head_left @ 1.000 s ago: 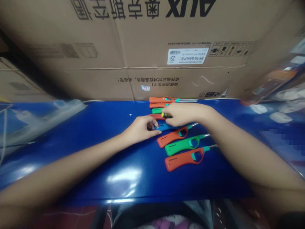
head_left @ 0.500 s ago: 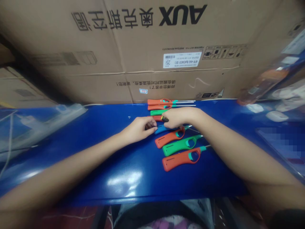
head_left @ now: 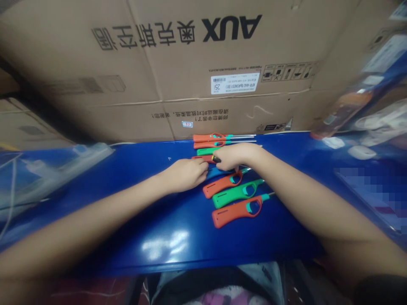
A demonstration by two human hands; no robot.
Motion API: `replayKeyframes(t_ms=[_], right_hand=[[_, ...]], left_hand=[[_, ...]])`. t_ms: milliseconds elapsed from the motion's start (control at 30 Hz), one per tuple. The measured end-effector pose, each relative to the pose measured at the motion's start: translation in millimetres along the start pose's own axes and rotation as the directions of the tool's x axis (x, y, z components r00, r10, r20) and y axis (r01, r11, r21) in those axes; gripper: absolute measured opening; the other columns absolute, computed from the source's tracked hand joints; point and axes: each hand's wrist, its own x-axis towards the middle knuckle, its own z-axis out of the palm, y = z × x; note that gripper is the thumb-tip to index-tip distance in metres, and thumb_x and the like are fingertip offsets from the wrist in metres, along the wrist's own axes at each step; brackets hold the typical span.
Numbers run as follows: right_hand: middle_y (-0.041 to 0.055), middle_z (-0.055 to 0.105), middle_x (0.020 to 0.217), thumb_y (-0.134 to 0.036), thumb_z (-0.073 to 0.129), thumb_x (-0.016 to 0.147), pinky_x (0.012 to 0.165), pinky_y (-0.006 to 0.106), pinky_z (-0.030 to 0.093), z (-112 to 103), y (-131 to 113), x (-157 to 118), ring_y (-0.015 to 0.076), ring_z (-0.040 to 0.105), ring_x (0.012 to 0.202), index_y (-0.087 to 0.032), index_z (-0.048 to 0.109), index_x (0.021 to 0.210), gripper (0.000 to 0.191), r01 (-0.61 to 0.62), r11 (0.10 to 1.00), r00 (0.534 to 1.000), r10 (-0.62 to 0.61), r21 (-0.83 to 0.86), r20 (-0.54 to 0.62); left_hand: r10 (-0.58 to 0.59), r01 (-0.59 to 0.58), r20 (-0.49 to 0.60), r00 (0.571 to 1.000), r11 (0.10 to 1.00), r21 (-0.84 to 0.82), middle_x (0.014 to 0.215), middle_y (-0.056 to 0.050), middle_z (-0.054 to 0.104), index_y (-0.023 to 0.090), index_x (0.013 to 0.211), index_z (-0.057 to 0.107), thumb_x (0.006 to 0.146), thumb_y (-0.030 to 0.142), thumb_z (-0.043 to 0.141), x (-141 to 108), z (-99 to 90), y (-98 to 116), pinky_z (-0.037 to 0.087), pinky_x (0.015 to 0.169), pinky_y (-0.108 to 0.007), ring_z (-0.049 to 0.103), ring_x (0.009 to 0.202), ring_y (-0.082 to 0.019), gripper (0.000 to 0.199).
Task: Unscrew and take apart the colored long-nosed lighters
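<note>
Several long-nosed lighters lie in a column on the blue table, handles to the left. Two orange ones [head_left: 203, 137] are at the back, then a green one [head_left: 205, 151] and a red one [head_left: 202, 158]. My left hand [head_left: 187, 174] has its fingers closed on the handle end of a blue lighter [head_left: 214, 171]. My right hand [head_left: 232, 156] reaches over the blue lighter's front part, fingers curled round a small black and yellow object [head_left: 216, 159]. Nearer me lie an orange lighter [head_left: 219, 185], a green one [head_left: 230, 196] and another orange one [head_left: 232, 214].
A big cardboard box [head_left: 143, 76] stands along the back of the table [head_left: 127, 245]. A clear plastic case [head_left: 63, 178] and cable lie at the left. At the right are an orange bottle [head_left: 343, 110], white items [head_left: 362, 151] and a flat clear-edged object [head_left: 356, 199].
My left hand's fingers have closed in on the blue lighter's end. The view has shifted slightly, while my right hand stays over the lighters.
</note>
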Motion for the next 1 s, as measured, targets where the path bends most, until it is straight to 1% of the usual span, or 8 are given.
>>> replayKeyframes(t_ms=[100, 200, 300, 367, 500, 700, 867, 1000], right_hand=[[0.0129, 0.073, 0.094, -0.036, 0.049, 0.096, 0.061, 0.033, 0.046, -4, 3, -4, 0.0215, 0.066, 0.070, -0.011, 0.068, 0.106, 0.033, 0.035, 0.998, 0.999, -0.035, -0.047, 0.000], [0.0113, 0.072, 0.098, -0.046, 0.052, 0.097, 0.063, 0.032, 0.043, -5, 6, -5, 0.0227, 0.066, 0.080, -0.014, 0.067, 0.107, 0.037, 0.063, 0.994, 0.998, -0.063, -0.088, 0.006], [0.0097, 0.073, 0.101, -0.049, 0.054, 0.096, 0.066, 0.031, 0.044, -4, 10, -2, 0.0220, 0.067, 0.083, -0.015, 0.065, 0.110, 0.038, 0.073, 0.993, 0.997, -0.071, -0.092, 0.025], [0.0090, 0.072, 0.110, -0.049, 0.062, 0.092, 0.070, 0.030, 0.045, -2, 12, 0, 0.0221, 0.068, 0.090, -0.017, 0.064, 0.116, 0.040, 0.081, 0.993, 0.997, -0.079, -0.091, 0.027], [0.0109, 0.069, 0.122, -0.049, 0.069, 0.087, 0.075, 0.031, 0.045, -1, 12, 0, 0.0258, 0.067, 0.101, -0.017, 0.062, 0.123, 0.048, 0.063, 0.993, 0.998, -0.061, -0.096, 0.014], [0.0112, 0.068, 0.126, -0.054, 0.065, 0.089, 0.076, 0.032, 0.046, 0, 13, 0, 0.0267, 0.067, 0.104, -0.018, 0.061, 0.128, 0.053, 0.048, 0.995, 0.999, -0.048, -0.093, 0.004], [0.0118, 0.069, 0.124, -0.056, 0.066, 0.088, 0.075, 0.032, 0.046, 0, 13, 2, 0.0266, 0.068, 0.101, -0.019, 0.061, 0.127, 0.054, 0.047, 0.994, 0.999, -0.046, -0.095, 0.009], [0.0112, 0.070, 0.118, -0.054, 0.066, 0.089, 0.070, 0.031, 0.045, 0, 12, 1, 0.0258, 0.069, 0.096, -0.017, 0.062, 0.123, 0.050, 0.043, 0.994, 0.999, -0.041, -0.100, 0.021]], left_hand=[[-0.013, 0.013, 0.008, 1.000, 1.000, -0.024, 0.097, -0.008, 0.069, 0.016, 0.092, 0.063, 0.102, 0.025, 0.042, 1, -0.3, -2, 0.052, 0.068, -0.029, 0.068, 0.081, -0.021, 0.024], [0.001, -0.001, -0.007, 1.000, 1.000, 0.019, 0.098, -0.007, 0.069, 0.016, 0.092, 0.062, 0.102, 0.026, 0.044, 0, -1.0, -3, 0.052, 0.069, -0.029, 0.068, 0.083, -0.021, 0.023], [0.052, -0.048, -0.049, 0.997, 0.995, 0.088, 0.099, -0.008, 0.069, 0.016, 0.096, 0.061, 0.103, 0.026, 0.042, -1, -1.0, -3, 0.052, 0.070, -0.029, 0.068, 0.085, -0.022, 0.023], [0.095, -0.086, -0.069, 0.993, 0.989, 0.118, 0.099, -0.009, 0.068, 0.016, 0.097, 0.060, 0.103, 0.025, 0.042, -1, -0.4, -3, 0.052, 0.070, -0.030, 0.068, 0.085, -0.022, 0.021], [0.144, -0.132, -0.101, 0.984, 0.984, 0.116, 0.099, -0.010, 0.069, 0.017, 0.095, 0.059, 0.101, 0.025, 0.045, -2, 0.3, -3, 0.052, 0.068, -0.030, 0.068, 0.081, -0.022, 0.018], [0.132, -0.123, -0.040, 0.991, 0.978, 0.170, 0.095, -0.011, 0.069, 0.015, 0.094, 0.060, 0.098, 0.024, 0.046, 0, 0.5, -1, 0.051, 0.063, -0.032, 0.067, 0.073, -0.023, 0.017], [0.097, -0.089, -0.045, 0.994, 0.985, 0.147, 0.084, -0.011, 0.069, 0.013, 0.087, 0.061, 0.101, 0.024, 0.043, 4, 1.5, 0, 0.049, 0.062, -0.031, 0.066, 0.066, -0.021, 0.025], [0.049, -0.043, -0.029, 0.998, 0.985, 0.168, 0.082, -0.011, 0.070, 0.014, 0.082, 0.063, 0.102, 0.027, 0.043, 5, -1.1, -1, 0.049, 0.064, -0.031, 0.070, 0.073, -0.024, 0.031]])
